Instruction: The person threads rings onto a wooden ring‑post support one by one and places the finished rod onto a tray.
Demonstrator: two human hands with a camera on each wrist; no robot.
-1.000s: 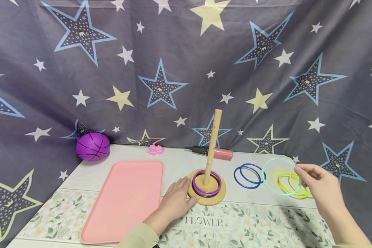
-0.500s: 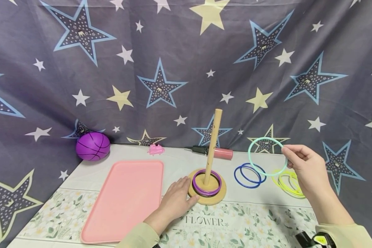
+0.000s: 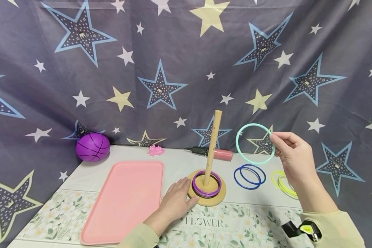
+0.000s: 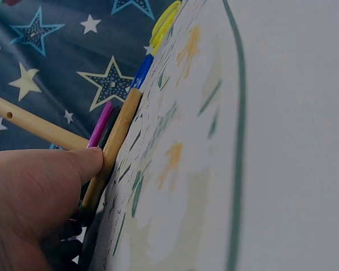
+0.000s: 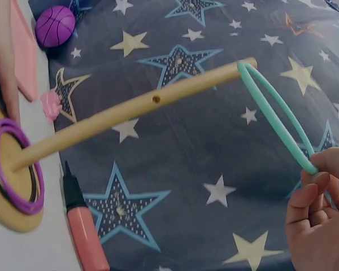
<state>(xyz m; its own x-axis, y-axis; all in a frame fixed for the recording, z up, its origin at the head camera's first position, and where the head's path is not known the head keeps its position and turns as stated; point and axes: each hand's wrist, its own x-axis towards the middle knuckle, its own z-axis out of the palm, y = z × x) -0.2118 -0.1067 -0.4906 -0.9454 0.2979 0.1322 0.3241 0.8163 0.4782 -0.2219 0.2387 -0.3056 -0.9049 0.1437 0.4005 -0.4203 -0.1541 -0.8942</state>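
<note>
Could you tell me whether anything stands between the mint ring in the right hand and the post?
Nothing visible does: the space between the mint ring and post looks open, with the blue rings lying lower, on the table.

Play space, starry curtain (image 3: 189,51), purple ball (image 3: 93,147)

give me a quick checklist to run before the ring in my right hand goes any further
1. Right hand pinches the teal ring by its edge: ok.
2. Left hand touches the wooden base: ok; how firmly, cannot tell.
3. Purple rings lie low around the peg: ok.
4. Peg's tip free of rings: ok.
5. Teal ring centred over the peg: not ok, it hangs off to the right in the head view.
</note>
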